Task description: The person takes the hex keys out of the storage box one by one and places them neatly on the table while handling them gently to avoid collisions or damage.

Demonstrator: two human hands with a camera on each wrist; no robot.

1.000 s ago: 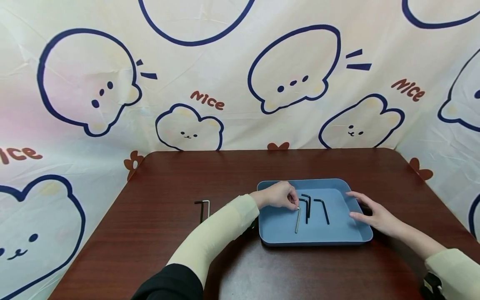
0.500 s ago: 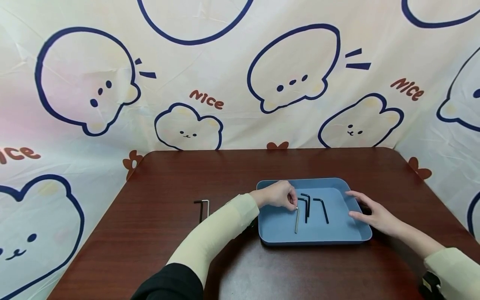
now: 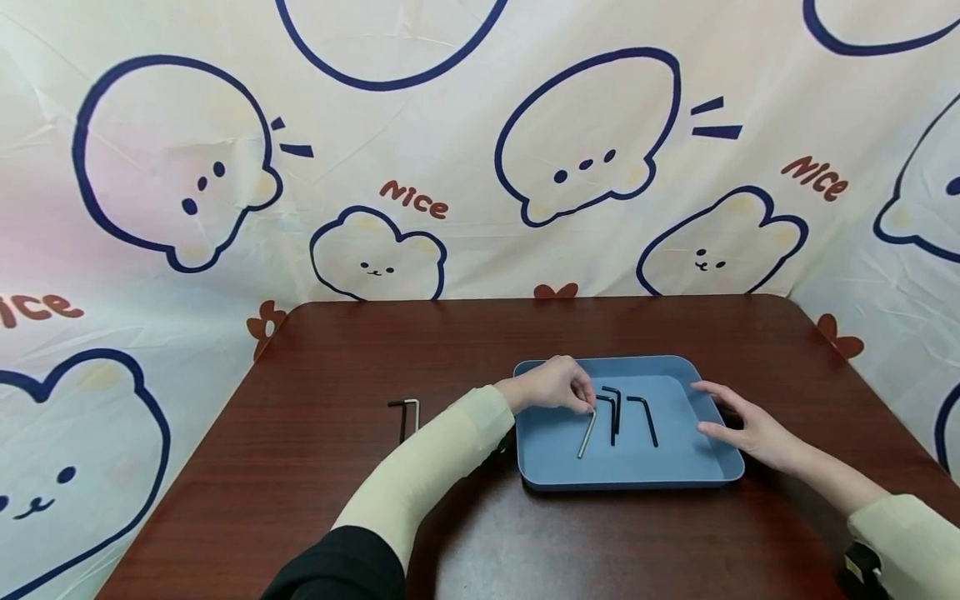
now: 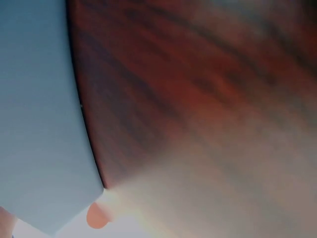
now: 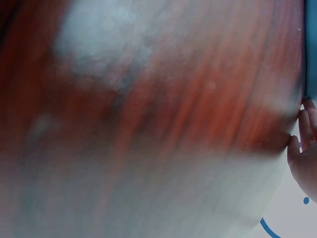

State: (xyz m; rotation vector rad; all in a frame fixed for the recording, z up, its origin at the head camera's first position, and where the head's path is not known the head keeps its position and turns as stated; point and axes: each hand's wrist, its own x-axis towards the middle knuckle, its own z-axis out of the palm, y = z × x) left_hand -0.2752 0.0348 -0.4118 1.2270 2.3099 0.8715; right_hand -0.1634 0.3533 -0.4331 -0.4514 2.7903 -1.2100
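Observation:
In the head view, my left hand (image 3: 552,385) is over the left part of a blue tray (image 3: 697,471). Its fingertips pinch the bent upper end of a silver hex key (image 3: 587,435), whose long arm slants down to the left. Just right of it, two black hex keys (image 3: 618,417) lie close together, and another black hex key (image 3: 645,421) lies farther right. My right hand (image 3: 750,429) rests at the tray's right rim, fingers loosely extended and thumb reaching inside the edge. In the right wrist view, its fingers (image 5: 306,129) appear beside the tray.
On the brown table (image 3: 322,500) left of the tray lie a black hex key (image 3: 401,425) and a silver hex key (image 3: 416,415), partly behind my left sleeve (image 3: 442,458). A printed cloth (image 3: 480,250) hangs behind the table.
The silver hex key's lower end has swung to the left, and my left hand has lifted slightly. My right hand and the tray have stayed in place.

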